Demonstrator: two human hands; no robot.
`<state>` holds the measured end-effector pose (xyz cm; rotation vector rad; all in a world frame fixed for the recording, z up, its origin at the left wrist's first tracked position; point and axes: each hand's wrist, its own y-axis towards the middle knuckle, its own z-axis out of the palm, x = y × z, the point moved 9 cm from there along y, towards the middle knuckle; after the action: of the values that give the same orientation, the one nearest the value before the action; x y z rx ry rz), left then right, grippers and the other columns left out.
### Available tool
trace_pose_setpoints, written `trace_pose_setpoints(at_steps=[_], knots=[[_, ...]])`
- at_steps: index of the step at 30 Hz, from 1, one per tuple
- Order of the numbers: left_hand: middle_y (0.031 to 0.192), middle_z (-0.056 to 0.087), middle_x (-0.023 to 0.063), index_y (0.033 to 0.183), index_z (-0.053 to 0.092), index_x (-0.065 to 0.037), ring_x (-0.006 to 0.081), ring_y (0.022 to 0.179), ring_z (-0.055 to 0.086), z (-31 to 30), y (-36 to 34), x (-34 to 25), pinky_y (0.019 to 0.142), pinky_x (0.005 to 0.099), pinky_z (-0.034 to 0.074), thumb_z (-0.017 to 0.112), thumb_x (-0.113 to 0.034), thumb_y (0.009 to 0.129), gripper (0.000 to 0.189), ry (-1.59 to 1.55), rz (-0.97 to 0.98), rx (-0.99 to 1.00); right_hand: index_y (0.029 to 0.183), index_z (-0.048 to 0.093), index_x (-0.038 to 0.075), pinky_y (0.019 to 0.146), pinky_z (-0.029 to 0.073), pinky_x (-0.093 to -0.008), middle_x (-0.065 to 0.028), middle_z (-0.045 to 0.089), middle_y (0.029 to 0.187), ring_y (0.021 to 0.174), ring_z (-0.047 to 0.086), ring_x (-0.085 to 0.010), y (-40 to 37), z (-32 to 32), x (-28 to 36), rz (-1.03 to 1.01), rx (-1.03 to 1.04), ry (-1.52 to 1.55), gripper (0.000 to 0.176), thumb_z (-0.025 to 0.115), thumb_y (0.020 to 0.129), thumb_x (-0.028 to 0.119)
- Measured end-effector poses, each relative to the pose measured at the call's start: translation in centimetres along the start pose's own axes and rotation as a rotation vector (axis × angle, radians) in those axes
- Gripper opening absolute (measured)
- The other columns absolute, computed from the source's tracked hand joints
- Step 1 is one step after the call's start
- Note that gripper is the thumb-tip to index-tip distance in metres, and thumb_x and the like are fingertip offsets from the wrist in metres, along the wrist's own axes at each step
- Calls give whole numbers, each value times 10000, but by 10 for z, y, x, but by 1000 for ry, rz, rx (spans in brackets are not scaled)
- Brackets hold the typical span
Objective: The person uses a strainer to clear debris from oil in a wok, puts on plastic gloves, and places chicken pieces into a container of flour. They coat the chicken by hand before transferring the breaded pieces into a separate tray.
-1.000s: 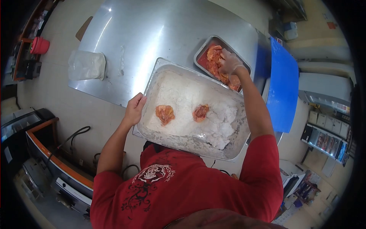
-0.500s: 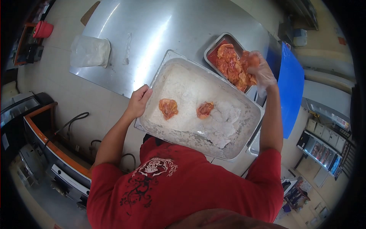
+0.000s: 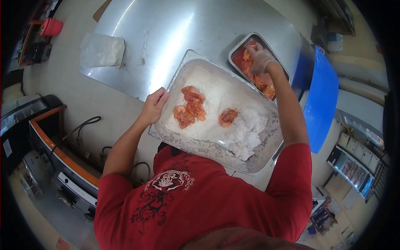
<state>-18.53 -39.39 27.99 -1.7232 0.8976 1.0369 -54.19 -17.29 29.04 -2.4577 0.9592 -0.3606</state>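
My left hand (image 3: 154, 106) is closed on the left rim of a large metal tray (image 3: 182, 144), with the thumb over the edge. White flour (image 3: 210, 79) covers the tray's bottom. Raw marinated chicken pieces (image 3: 194, 104) lie on the flour at the left, touching each other, and a smaller piece (image 3: 228, 117) lies near the middle. Flour-coated pieces (image 3: 246, 135) are heaped at the right. My right hand (image 3: 260, 59), in a clear plastic glove, is inside a smaller metal pan (image 3: 236, 44), its fingers curled down on the marinated chicken there (image 3: 255, 77). The fingertips are partly hidden among the meat.
A bag of white powder (image 3: 101, 51) stands on the steel table (image 3: 166, 25) to the left, near a white smear. A blue panel (image 3: 321, 102) hangs off the table's right side. An orange-edged counter (image 3: 71, 156) and a dark cable (image 3: 85, 123) are at lower left.
Another marinated piece now lies on the flour beside the left one. My right hand has moved left and deeper into the small pan, which holds less meat. My left hand stays on the rim.
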Motion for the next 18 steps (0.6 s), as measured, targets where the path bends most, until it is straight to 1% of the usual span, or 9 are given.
trace_pose_setpoints(at_steps=[1,4,5,8,11,14,16,18], knots=[[687,380,-21,804,460,-21,64,684,350,-1,0,0,593,266,355,534,-198,1034,300,15,-2,-2,1467,396,125,1100,426,-426,-257,375,1464,1328,453,-425,7,16,-5,27,31,-40,886,818,695,232],[682,375,-21,801,457,-21,67,676,347,-1,0,2,589,267,353,537,-207,1034,309,-10,-15,-4,1478,382,188,1113,433,-408,-238,310,1534,1362,442,-414,15,55,-8,110,86,-44,896,822,697,182],[681,373,-22,799,456,-21,68,673,347,-1,0,3,588,267,352,538,-210,1034,313,-29,-17,3,1427,448,184,1091,456,-409,-246,343,1511,1352,456,-405,9,56,-5,143,114,-51,785,795,725,136],[677,371,-21,794,453,-19,71,667,347,-1,1,2,586,268,350,540,-217,1034,323,-29,-3,-4,1342,533,158,1059,472,-422,-243,416,1439,1305,495,-404,25,89,-33,-24,-82,-18,672,788,723,99],[678,373,-20,797,454,-17,71,670,348,-1,0,5,587,268,350,541,-219,1034,323,-32,-21,2,1257,593,133,1034,476,-428,-236,496,1323,1214,550,-402,-9,30,-27,122,-113,231,584,768,706,51],[677,374,-13,800,453,-14,76,674,353,-1,1,7,591,273,354,542,-220,1033,323,-31,-13,-1,1239,602,126,1022,471,-432,-224,530,1249,1138,576,-405,-2,28,-60,-12,-311,153,590,753,679,20],[677,375,-7,802,452,-13,81,676,357,-2,5,3,593,279,358,542,-221,1031,323,-14,9,-9,1220,604,101,951,527,-414,-211,560,1198,1059,627,-369,-25,-5,-69,-24,-522,175,575,727,671,-19],[679,377,0,804,451,-10,87,677,361,-1,-3,3,597,285,363,541,-223,1030,324,-7,0,-5,1225,582,93,874,562,-404,-191,561,1169,995,654,-340,-54,-39,-57,18,-456,392,583,726,674,-33]])
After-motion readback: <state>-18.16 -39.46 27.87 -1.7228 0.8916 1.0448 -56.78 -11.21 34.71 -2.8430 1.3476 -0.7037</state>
